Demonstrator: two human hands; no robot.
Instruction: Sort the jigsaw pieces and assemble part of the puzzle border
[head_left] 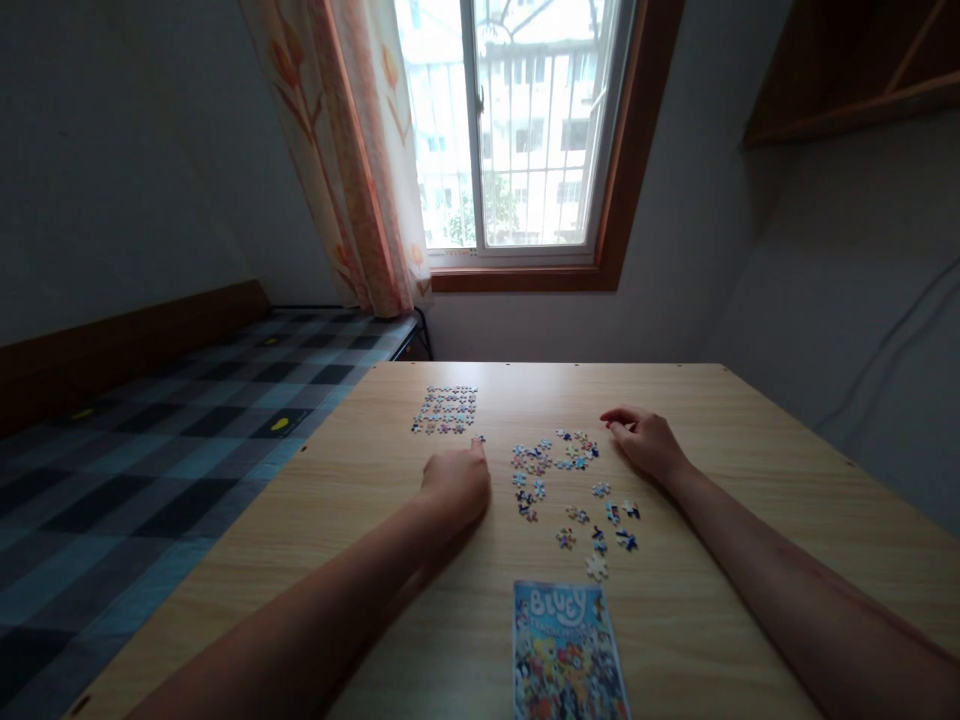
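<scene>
The wooden table fills the lower half of the head view, its long axis running away from the person toward the window. A bed with a checked cover lies to the left, just beside the table edge.

At the near edge, between the two forearms, lies the printed reference picture, upright toward the viewer. No box, tray or other container is visible on the table; all pieces lie directly on the surface.

The assembled puzzle section sits at the far left of the work area, a roughly rectangular block. It lies ahead of the left hand and slightly to its left. The left hand rests knuckles-up in a loose fist, its fingertip at a single puzzle piece just beside the section's near right corner. Whether the piece is pinched or only touched cannot be determined.

The loose pieces scatter between the hands and toward the reference picture. The right hand rests palm-down, fingers curled and gripping nothing, touching the table near the scatter's far right edge.

The left hand is the nearer to the assembled section.
</scene>
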